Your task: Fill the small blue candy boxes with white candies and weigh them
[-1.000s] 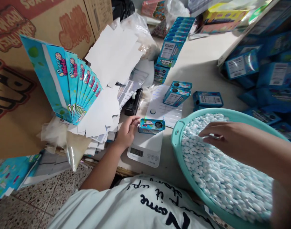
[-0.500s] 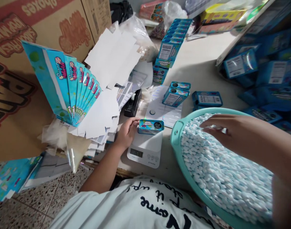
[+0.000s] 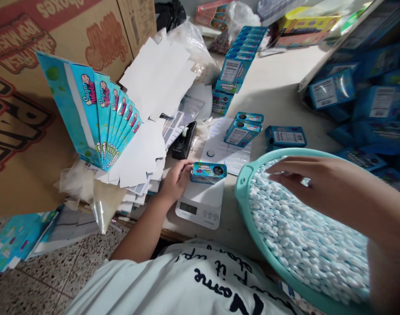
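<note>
A small blue candy box [image 3: 208, 172] with a round dark window lies on a white digital scale [image 3: 200, 210] with a lit display. My left hand [image 3: 176, 181] grips the box's left end, its fingers closed. Over a turquoise basin [image 3: 244, 181] filled with pale blue and white candies [image 3: 285, 227], my right hand [image 3: 305, 173] is bent down with fingertips pinched together. Pale candies show at its fingertips; the hand hides part of the pile.
Blue boxes [image 3: 242, 131] stand on a sheet behind the scale. A box stack [image 3: 236, 65] rises farther back. Flat white cartons [image 3: 160, 78] and fanned blue cartons [image 3: 98, 113] are at left, beside a black tape dispenser [image 3: 184, 141]. At right, a container holds many blue boxes [image 3: 333, 92].
My right hand has shifted slightly left over the candies. My left hand and the box on the scale stay put; the whole view has shifted a little.
</note>
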